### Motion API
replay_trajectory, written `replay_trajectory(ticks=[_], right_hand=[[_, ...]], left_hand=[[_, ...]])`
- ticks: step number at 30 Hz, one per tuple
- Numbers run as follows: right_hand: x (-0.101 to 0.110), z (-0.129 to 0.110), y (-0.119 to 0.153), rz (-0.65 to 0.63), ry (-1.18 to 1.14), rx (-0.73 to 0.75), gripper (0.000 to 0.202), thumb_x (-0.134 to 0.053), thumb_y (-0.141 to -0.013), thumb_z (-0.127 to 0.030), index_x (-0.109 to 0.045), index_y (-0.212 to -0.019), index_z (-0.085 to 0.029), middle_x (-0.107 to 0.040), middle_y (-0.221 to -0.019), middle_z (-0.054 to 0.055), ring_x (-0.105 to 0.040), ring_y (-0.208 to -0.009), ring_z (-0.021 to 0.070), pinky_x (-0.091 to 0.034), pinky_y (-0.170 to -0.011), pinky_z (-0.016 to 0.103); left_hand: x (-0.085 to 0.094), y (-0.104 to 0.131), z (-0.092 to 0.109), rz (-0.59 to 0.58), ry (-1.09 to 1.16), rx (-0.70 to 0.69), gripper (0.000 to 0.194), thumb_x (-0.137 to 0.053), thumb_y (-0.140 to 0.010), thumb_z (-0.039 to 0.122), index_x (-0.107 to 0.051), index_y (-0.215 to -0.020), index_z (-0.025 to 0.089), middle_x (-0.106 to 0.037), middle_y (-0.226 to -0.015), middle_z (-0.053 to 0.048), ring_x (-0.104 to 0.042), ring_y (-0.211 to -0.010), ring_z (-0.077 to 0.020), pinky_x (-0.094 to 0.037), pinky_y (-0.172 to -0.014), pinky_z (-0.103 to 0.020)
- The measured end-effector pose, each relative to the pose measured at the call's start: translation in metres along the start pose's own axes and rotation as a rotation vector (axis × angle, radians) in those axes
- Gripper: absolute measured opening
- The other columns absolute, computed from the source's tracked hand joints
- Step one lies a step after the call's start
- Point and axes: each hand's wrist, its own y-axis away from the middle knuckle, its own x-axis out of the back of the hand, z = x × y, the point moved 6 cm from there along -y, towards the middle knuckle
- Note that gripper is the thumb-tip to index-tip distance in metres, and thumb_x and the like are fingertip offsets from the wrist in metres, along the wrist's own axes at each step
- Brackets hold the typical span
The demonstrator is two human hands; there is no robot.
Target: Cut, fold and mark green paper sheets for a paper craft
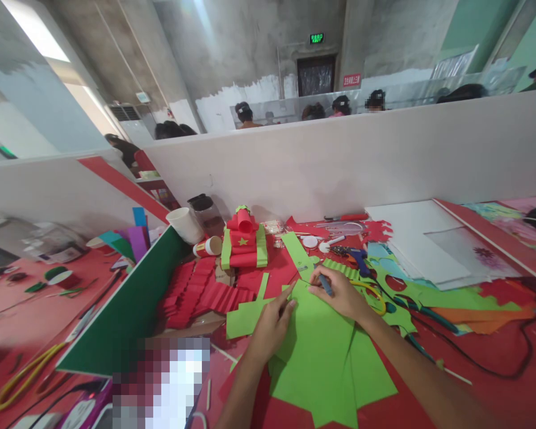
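Several overlapping sheets of bright green paper lie in front of me on the red table. My right hand is closed round a dark blue-grey pen-like tool near the far edge of the sheets. Just left of it, my left hand rests at the sheets' left edge, fingers bent, thumb and index finger a little apart, holding nothing visible. Beyond my hands lies a green strip. A red and green paper model with a gold star stands behind, to the left.
Pleated red paper and a green board are on the left. A blue glue gun, yellow-handled scissors, green cut-offs and a black cable lie right. A white partition stands behind; people sit beyond it.
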Motion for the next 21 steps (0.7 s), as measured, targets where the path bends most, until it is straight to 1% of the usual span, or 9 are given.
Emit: replay_trajectory(ticks=[5, 8, 13, 17, 21], right_hand=[[-0.003, -0.006, 0.002, -0.008, 0.039, 0.011, 0.016, -0.065, -0.084, -0.035, -0.057, -0.088, -0.022, -0.06, -0.08, -0.001, -0.058, -0.069, 0.0159, -0.044, -0.066, 0.027], [-0.005, -0.01, 0.003, -0.014, 0.051, 0.009, 0.018, -0.064, -0.085, -0.038, -0.058, -0.087, -0.021, -0.059, -0.077, -0.001, -0.056, -0.067, 0.0154, -0.042, -0.064, 0.026], [-0.008, -0.011, 0.003, -0.02, 0.044, -0.004, 0.018, -0.063, -0.085, -0.038, -0.058, -0.087, -0.021, -0.059, -0.075, -0.002, -0.054, -0.064, 0.0146, -0.04, -0.062, 0.026], [-0.009, -0.01, 0.003, -0.02, 0.037, -0.017, 0.018, -0.064, -0.085, -0.038, -0.058, -0.087, -0.021, -0.059, -0.074, -0.002, -0.053, -0.064, 0.0144, -0.04, -0.061, 0.026], [-0.009, -0.01, 0.003, -0.021, 0.038, -0.028, 0.018, -0.063, -0.085, -0.038, -0.058, -0.087, -0.021, -0.058, -0.073, -0.002, -0.053, -0.063, 0.0142, -0.04, -0.062, 0.025]], left_hand=[[-0.003, 0.003, 0.001, -0.018, -0.009, -0.012, 0.054, -0.038, -0.096, 0.045, -0.051, -0.137, 0.014, -0.064, -0.082, -0.005, -0.056, -0.077, -0.0196, -0.044, -0.077, -0.029], [-0.005, 0.004, 0.001, -0.029, -0.011, -0.01, 0.054, -0.035, -0.097, 0.044, -0.046, -0.141, 0.014, -0.065, -0.086, -0.006, -0.058, -0.08, -0.0205, -0.045, -0.08, -0.03], [-0.007, 0.004, 0.002, -0.017, -0.03, -0.003, 0.056, -0.033, -0.098, 0.045, -0.044, -0.143, 0.015, -0.065, -0.082, -0.006, -0.058, -0.08, -0.0217, -0.045, -0.08, -0.032], [-0.006, 0.004, 0.001, -0.008, -0.051, 0.0, 0.057, -0.032, -0.098, 0.046, -0.043, -0.143, 0.014, -0.062, -0.077, -0.004, -0.056, -0.074, -0.0209, -0.044, -0.075, -0.031], [-0.007, 0.004, 0.0, -0.012, -0.073, -0.001, 0.058, -0.031, -0.099, 0.046, -0.04, -0.145, 0.011, -0.061, -0.08, -0.005, -0.053, -0.071, -0.0194, -0.042, -0.072, -0.03]])
